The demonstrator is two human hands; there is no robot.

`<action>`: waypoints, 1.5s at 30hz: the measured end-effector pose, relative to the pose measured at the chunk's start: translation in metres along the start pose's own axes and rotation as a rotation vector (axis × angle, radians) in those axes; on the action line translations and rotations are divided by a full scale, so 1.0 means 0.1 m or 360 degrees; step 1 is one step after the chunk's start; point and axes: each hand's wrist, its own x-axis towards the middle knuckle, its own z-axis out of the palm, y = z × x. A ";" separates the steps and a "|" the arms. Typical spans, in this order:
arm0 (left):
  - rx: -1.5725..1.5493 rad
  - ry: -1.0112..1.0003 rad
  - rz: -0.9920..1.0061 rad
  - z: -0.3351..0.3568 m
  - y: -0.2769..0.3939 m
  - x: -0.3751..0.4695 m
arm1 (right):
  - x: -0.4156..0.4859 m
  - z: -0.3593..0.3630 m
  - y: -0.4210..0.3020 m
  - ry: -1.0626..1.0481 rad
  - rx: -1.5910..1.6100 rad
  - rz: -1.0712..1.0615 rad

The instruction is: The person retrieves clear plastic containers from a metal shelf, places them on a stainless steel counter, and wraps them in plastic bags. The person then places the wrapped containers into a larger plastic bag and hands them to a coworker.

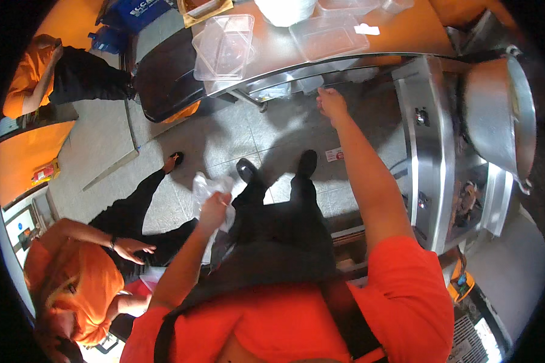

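Observation:
A crumpled clear plastic bag [209, 185] is gripped in my left hand [214, 211], low in front of my black apron. My right hand [332, 105] reaches forward, beyond the front edge of the steel table [272, 50]. Its fingers are curled, and whether anything small is between them is hidden. Just past those fingers, under the tabletop, a translucent plastic container [310, 84] shows. On the table are a clear rectangular plastic container [225, 54], another clear plastic tray or lid [331, 40] and a round white container [287, 11].
At right, a large metal pot [488, 109] sits on a steel gas stove [429, 149]. One person in orange [86, 281] is close on my left; another [36, 77] is farther off. A dark chair [168, 75] stands beside the table. A printed paper [334, 154] lies on the tiled floor.

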 end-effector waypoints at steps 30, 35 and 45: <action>-0.1252 -0.0356 0.0650 -0.32 1.23 0.27 | -2.32 0.45 -0.73 -0.1004 0.0562 0.0581; -0.1769 -0.0250 0.0951 -1.29 1.60 -0.03 | -2.77 0.82 -2.16 -0.1053 0.0224 0.0278; -0.1848 0.0534 0.1353 -2.05 1.33 -0.57 | -3.36 1.29 -3.50 -0.0964 -0.0252 -0.1693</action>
